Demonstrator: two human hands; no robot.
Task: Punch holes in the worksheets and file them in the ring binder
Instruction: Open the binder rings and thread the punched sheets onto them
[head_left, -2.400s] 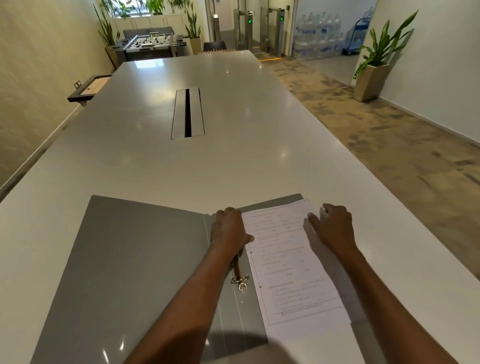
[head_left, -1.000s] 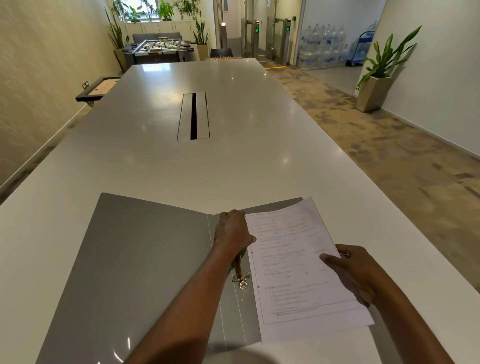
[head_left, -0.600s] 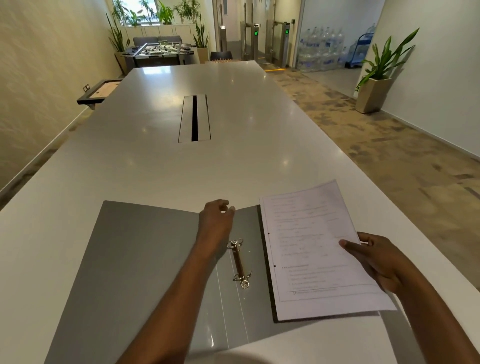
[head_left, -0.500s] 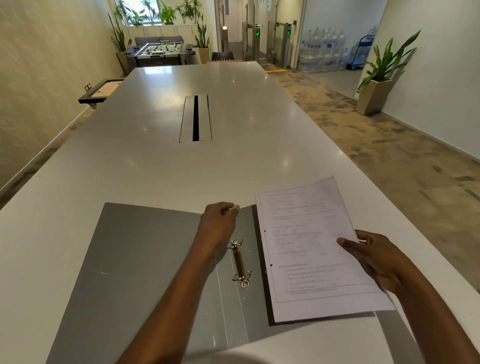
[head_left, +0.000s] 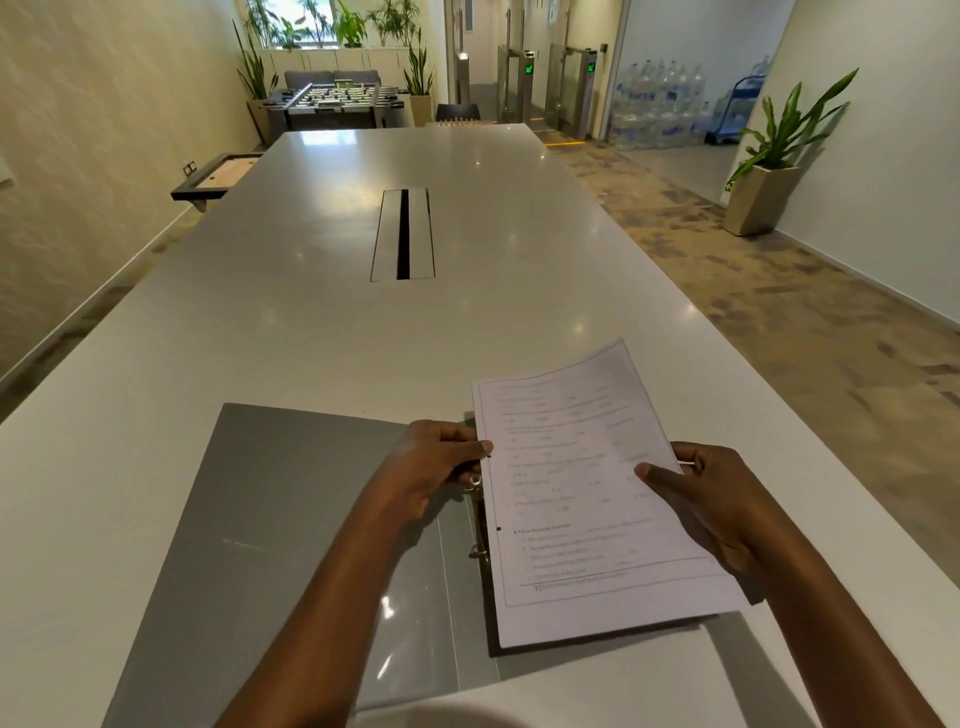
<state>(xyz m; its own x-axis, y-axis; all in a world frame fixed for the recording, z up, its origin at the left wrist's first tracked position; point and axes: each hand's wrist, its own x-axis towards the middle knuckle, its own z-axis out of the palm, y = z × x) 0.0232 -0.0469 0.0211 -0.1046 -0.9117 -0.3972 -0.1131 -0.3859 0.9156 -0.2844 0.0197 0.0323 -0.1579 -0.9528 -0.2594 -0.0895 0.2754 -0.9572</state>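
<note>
A grey ring binder lies open on the white table, its metal rings standing at the spine. Above its right half I hold a white printed worksheet, two punched holes showing along its left margin. My left hand pinches the sheet's left edge near the upper hole, right above the upper ring. My right hand grips the sheet's right edge, thumb on top. The binder's right cover is mostly hidden under the paper.
The long white table stretches ahead with a cable slot in its middle. A potted plant stands by the right wall. A foosball table and stacked water bottles are far off.
The worksheet was lifted off the binder by my right hand, baring the rings. My left hand left the spine and now pinches the sheet's left edge over the rings.
</note>
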